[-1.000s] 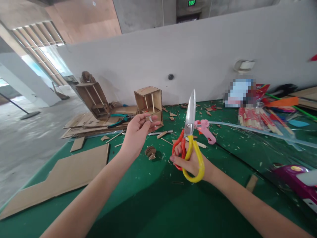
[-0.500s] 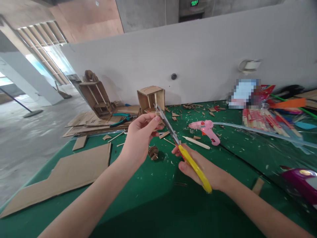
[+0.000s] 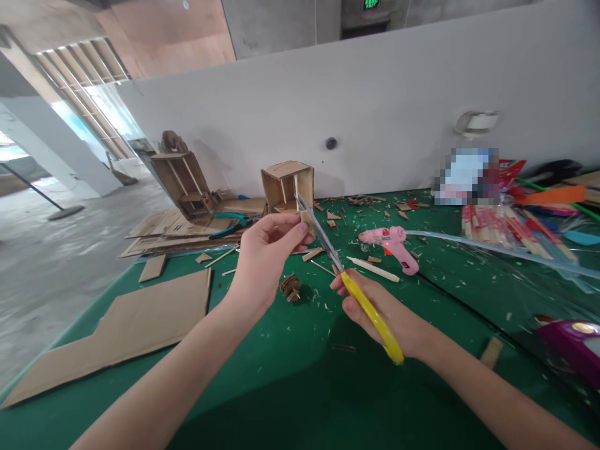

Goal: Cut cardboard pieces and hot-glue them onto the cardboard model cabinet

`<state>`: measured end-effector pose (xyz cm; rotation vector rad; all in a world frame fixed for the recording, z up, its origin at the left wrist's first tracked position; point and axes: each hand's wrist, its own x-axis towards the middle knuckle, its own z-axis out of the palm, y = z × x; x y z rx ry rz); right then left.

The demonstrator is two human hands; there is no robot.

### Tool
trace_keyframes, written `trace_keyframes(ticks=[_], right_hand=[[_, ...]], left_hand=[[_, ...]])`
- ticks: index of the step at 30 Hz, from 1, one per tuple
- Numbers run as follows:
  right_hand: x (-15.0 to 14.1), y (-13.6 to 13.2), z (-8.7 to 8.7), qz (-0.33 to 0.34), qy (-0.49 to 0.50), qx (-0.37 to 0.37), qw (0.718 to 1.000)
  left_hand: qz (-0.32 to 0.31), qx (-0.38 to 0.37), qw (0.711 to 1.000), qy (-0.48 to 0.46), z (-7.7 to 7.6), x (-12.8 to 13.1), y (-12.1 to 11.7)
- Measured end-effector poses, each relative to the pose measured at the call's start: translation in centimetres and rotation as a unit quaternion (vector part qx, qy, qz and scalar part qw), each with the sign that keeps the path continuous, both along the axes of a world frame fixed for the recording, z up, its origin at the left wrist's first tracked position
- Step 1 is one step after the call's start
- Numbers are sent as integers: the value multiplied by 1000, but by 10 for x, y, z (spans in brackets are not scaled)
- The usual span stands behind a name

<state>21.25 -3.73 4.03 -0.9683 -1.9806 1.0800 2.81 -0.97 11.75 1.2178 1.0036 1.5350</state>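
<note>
Between thumb and fingers, my left hand [image 3: 269, 253] pinches a small piece of cardboard [image 3: 307, 219]. Yellow-handled scissors [image 3: 370, 312] are gripped in my right hand [image 3: 375, 300], their blades pointing up and left beside that piece. Whether the blades touch the cardboard I cannot tell. Below my left hand, a round stack of cardboard discs on a thin stick [image 3: 290, 287] rests on the green table [image 3: 262, 381]. A small open cardboard box [image 3: 289, 181] with thin sticks inside stands behind both hands.
A pink glue gun [image 3: 391, 244] lies to the right, a white stick [image 3: 375, 270] beside it. On the left are a large cut cardboard sheet [image 3: 140, 319], teal pliers [image 3: 232, 224] and a taller cardboard box [image 3: 180, 184]. Cardboard scraps [image 3: 332, 217] litter the back. Packaged sticks [image 3: 504, 231] lie far right.
The small cardboard piece shows more plainly in my left fingertips, beside the blades. My hands have otherwise barely moved, and the whole view has shifted slightly.
</note>
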Motion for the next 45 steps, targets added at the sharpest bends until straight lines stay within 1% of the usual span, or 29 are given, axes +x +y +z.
trace_keyframes(ticks=[7,14,20,24,29,32,35,40,45], right_hand=[[-5,2,0,-36,-3,-9,999],[-5,3,0,-55,-32,16,998],[-3,2,2,-54,-79,21,995],[-1,3,1,-40,-88,34,995],[-1,3,-5,-35,-50,68,996],[-2,1,-9,-23,-25,59,998],[-2,-2,-10,-13,-12,50,999],[-1,-3,-9,-15,-5,67,998],[-2,-3,-9,-9,0,41,999]], left_hand=[[8,12,999,29,4,-1,-1],[17,26,998,47,3,0,-3],[28,42,997,59,1,1,-2],[34,55,995,72,-1,1,-2],[33,59,996,63,-2,1,-2],[25,59,997,41,-4,3,-3],[19,44,999,21,-6,4,-3],[9,25,999,21,-6,3,-4],[3,3,1000,22,-4,3,-5]])
